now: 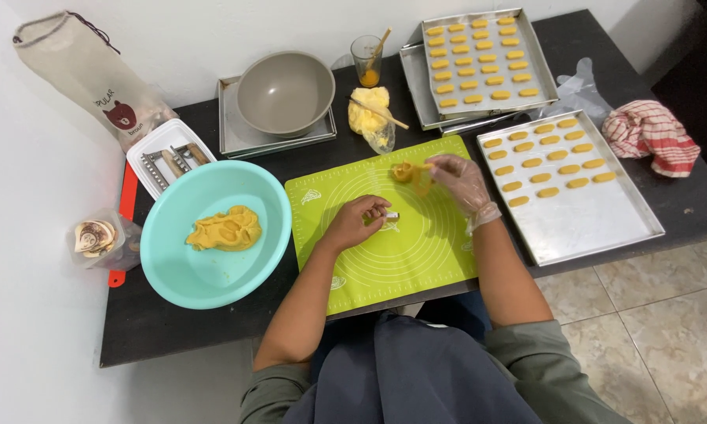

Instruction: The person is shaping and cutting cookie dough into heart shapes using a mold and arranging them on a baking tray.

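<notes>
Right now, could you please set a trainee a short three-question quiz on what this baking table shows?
1. True or false: the right hand wears a clear glove and holds a piece of yellow dough.
2. Which holds the large lump of dough? A) the grey bowl B) the turquoise basin C) the glass
3. What surface lies under both hands?

Key
1. True.
2. B.
3. The green silicone mat; the bare left hand rests on it, pinching a small pale tool.
</notes>
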